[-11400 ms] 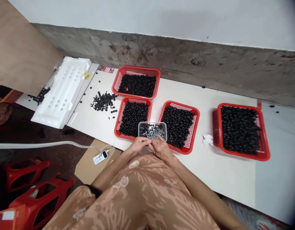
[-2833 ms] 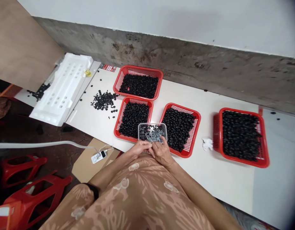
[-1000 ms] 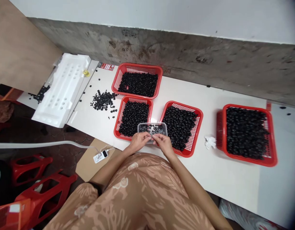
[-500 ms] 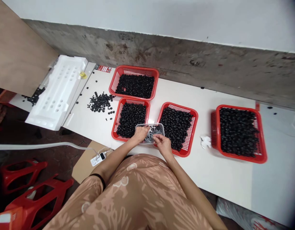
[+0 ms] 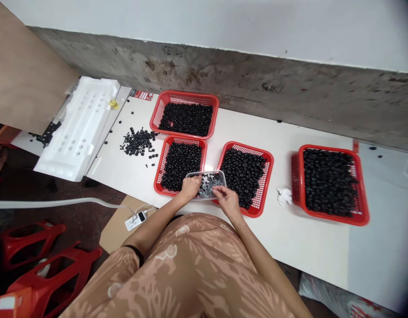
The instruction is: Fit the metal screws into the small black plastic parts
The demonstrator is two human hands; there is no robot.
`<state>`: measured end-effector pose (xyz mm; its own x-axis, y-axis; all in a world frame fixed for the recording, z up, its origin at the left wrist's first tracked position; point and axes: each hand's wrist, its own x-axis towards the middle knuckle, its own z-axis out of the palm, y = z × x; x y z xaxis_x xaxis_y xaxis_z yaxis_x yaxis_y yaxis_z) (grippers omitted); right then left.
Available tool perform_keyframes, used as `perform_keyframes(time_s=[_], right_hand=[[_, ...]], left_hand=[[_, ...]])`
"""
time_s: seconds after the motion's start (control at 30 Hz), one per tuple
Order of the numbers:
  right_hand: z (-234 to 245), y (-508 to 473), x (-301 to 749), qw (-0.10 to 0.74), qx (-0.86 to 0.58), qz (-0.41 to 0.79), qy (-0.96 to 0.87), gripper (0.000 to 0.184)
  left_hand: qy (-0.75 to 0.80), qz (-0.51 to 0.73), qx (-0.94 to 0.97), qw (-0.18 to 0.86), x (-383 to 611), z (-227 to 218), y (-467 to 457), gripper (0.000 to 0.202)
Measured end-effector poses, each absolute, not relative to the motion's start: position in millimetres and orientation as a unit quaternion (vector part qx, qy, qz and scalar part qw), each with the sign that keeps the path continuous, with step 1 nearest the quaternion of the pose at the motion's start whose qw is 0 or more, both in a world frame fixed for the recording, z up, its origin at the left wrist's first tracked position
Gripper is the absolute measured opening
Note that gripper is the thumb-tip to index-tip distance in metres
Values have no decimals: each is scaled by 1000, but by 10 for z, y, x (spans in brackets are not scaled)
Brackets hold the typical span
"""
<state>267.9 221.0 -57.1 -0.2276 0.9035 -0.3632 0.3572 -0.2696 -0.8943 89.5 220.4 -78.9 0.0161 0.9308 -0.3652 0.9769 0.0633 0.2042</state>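
The red baskets (image 5: pixel 295 185) have a grid of little holes, the rings (image 5: pixel 329 182) are black, and the dress (image 5: pixel 190 265) is peach with brown leaves.

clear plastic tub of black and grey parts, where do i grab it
Pinch the clear rectangular plastic tub by its thin rim at the far right corner, from above: the left hand and right hand sit clear of that corner.

Count: 2 hands (image 5: pixel 208 193) at 1 clear plastic tub (image 5: pixel 207 173). 4 red mesh baskets (image 5: pixel 184 93) of black parts: 2 touching the tub, 1 just beyond it, 1 well right of it. Left of the tub: 1 loose heap of black parts (image 5: pixel 139 142), 1 white foam tray (image 5: pixel 74 132), 2 red plastic stools (image 5: pixel 31 227). Right of it: 1 crumpled tissue (image 5: pixel 284 196).
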Motion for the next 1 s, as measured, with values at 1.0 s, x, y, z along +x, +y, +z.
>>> perform_keyframes(time_s=[1.0], right_hand=[[-660,2207,2674,332,-563,688,-314,35]], left_hand=[[633,-35,745,209,997,-842,2289,29]])
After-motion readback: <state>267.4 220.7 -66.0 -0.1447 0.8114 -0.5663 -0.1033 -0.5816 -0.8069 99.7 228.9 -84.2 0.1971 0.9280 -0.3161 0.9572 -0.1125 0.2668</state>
